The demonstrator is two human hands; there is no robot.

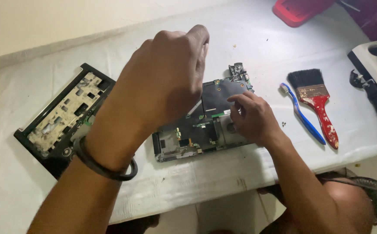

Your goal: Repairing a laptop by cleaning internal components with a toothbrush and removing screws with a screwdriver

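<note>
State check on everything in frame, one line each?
Laptop base: opened, boards exposed.
Removed cover: inner side up.
Left hand: raised, loosely closed; contents not visible.
Right hand: fingers pressing on the board.
Paintbrush: lying flat.
Toothbrush: lying flat.

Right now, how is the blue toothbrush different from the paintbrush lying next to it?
The toothbrush is thin, with a blue handle and a small white head; the paintbrush is much wider, with a red, worn handle and a broad block of black bristles. The toothbrush handle is slender and slightly curved; the paintbrush handle is thick and flat. Both lie flat on the white table cover, side by side, heads pointing away, apart from both hands.
</note>
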